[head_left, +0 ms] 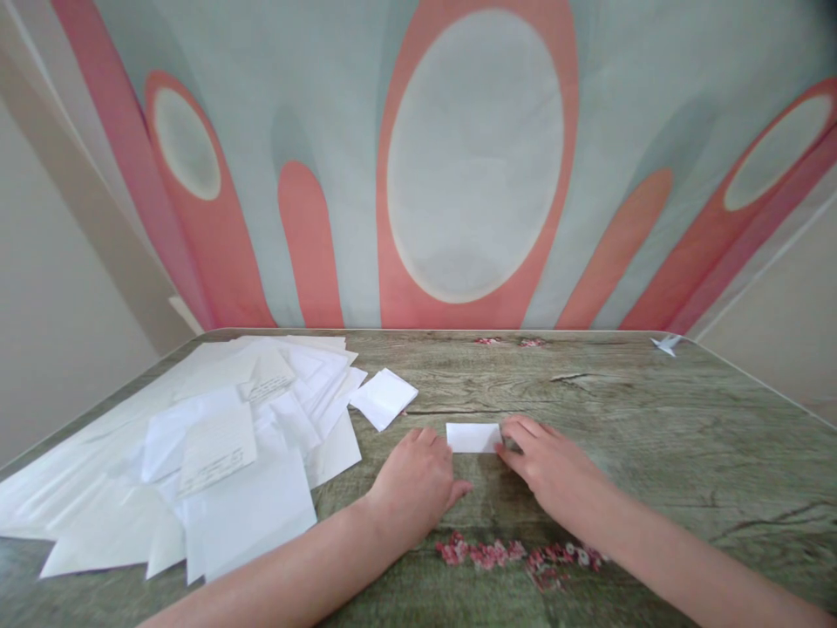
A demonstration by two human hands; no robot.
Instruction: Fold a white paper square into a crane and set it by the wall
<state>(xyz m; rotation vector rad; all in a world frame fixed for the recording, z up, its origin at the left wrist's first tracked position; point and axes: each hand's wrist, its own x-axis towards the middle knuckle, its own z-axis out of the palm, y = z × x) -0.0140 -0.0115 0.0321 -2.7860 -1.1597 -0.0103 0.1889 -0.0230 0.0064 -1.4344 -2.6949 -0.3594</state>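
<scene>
A small folded piece of white paper (473,438) lies on the wood-patterned table between my two hands. My left hand (415,480) rests palm down at its left end, with the fingertips touching or very close to that edge. The left thumb sticks out to the right, apart from the paper. At the right end, my right hand (542,453) has its thumb and fingers on the paper's edge, pinching it. The left fingertips are partly hidden behind the hand.
Spread over the left of the table is a pile of white sheets (255,515), some bearing writing. Beside it lies a folded white square (384,398). Pink printed blossoms (484,553) decorate the tabletop (686,453). A patterned wall covering (353,131) rises behind the table.
</scene>
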